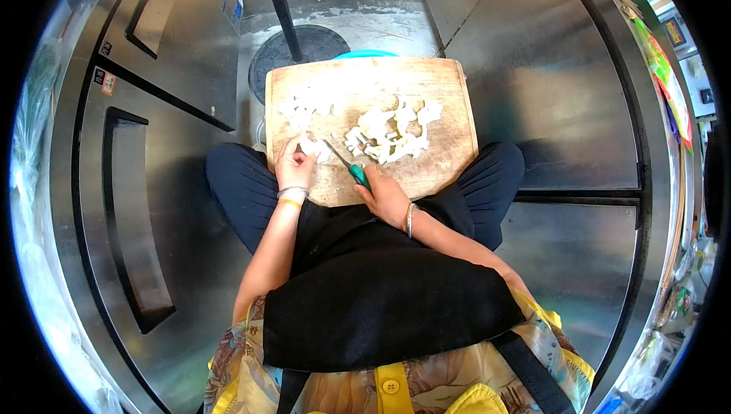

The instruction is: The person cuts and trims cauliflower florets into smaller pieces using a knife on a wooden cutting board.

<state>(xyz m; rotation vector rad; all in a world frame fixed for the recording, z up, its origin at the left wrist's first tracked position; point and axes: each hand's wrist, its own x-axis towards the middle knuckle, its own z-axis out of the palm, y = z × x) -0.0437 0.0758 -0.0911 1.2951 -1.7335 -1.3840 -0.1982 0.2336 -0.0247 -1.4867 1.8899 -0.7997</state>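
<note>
A wooden cutting board rests across my lap. My right hand is wrapped round the green handle of a small knife, its blade pointing up and left over the board. At the board's left front, my left hand pinches a pale white piece, which looks like cauliflower, close to the blade tip. Whether the blade touches it I cannot tell. A larger heap of white pieces lies right of the knife. Further back on the left is a smaller, overexposed group of white pieces.
Steel cabinets with black-edged doors stand close on the left and right. Beyond the board are a round black base with an upright pole and the rim of a blue-green container. Packaged goods line the far right.
</note>
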